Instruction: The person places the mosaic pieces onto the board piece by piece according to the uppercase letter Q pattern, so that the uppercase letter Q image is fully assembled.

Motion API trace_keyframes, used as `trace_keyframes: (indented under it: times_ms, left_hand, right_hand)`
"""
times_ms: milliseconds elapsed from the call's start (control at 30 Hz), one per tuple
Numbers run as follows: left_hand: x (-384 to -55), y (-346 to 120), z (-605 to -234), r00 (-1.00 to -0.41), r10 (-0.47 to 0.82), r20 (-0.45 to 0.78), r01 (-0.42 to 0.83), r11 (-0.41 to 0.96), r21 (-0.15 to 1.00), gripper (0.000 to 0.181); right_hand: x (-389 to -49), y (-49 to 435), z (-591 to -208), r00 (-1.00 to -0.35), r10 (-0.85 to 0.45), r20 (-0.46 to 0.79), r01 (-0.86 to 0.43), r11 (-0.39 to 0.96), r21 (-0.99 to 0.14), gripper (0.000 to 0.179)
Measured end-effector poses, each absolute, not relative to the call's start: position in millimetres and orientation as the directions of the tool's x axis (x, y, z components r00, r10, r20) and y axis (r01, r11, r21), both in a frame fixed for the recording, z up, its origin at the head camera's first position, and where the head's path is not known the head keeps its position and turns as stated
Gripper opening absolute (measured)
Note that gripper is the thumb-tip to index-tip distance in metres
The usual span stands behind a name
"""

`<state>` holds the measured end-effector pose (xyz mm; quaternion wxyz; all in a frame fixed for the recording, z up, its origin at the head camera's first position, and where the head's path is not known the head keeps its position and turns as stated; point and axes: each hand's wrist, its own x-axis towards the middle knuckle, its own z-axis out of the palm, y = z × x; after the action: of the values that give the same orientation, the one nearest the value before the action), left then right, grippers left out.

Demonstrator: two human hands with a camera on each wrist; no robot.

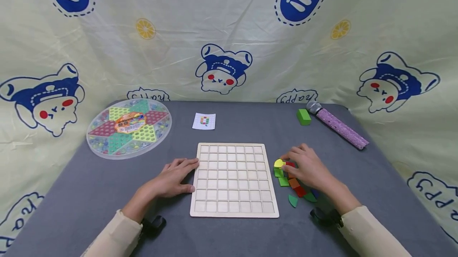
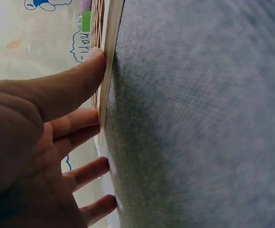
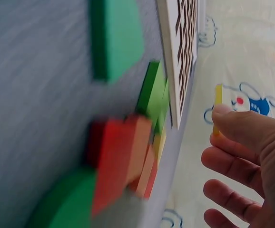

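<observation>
Grid board [image 1: 230,179] and coloured pieces [image 1: 294,183], on a grey-covered desk [image 1: 250,237]; backdrop, pale cloth [image 1: 189,2] printed with upside-down cartoon figures, citrus slices and lettering, behind the desk; round game board [image 1: 119,142], star pattern in red, green and yellow, orange label at centre, lying at the far left of the desk; grid board, pale wood, square cells in rows, lying flat at the middle of the desk, between the two hands; microphone [image 1: 340,127], purple glittery handle, grey head, lying aslant at the far right; left hand [image 1: 175,178], fingers extended, thumb and forefinger touching the left edge of the grid board; right hand [image 1: 307,165], over the coloured pieces, thumb and forefinger pinching a yellow piece [image 3: 219,91], remaining fingers loosely bent; card [image 1: 204,121], white, printed with small coloured squares, lying beyond the grid board; block [image 1: 303,116], bright green, just beside the microphone's head; coloured pieces, red, orange, green, yellow and blue, clustered just right of the grid board, partly hidden by the right hand; yellow piece, thin, between the right fingertips
</observation>
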<state>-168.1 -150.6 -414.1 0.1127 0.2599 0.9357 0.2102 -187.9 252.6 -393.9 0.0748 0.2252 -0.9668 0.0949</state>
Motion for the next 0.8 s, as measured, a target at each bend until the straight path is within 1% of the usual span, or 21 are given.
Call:
trace_keyframes:
  times_ms: [267,500,800]
  left_hand:
    - [-169,-148,-414,-0.841,0.530,-0.113,0.431,0.781,0.451,0.072]
    - [-169,-147,-413,-0.836,0.537,-0.118,0.435,0.778,0.454,0.072]
    - [-169,-147,-413,-0.843,0.521,-0.131,0.417,0.788,0.454,0.072]
  right_hand:
    - [-199,221,-395,-0.844,-0.480,0.241,-0.518,0.846,-0.129,0.025]
    - [-205,191,-397,-0.833,-0.494,0.248,-0.530,0.841,-0.107,0.025]
    - [-213,161,-397,-0.799,-0.545,0.253,-0.579,0.812,-0.078,0.022]
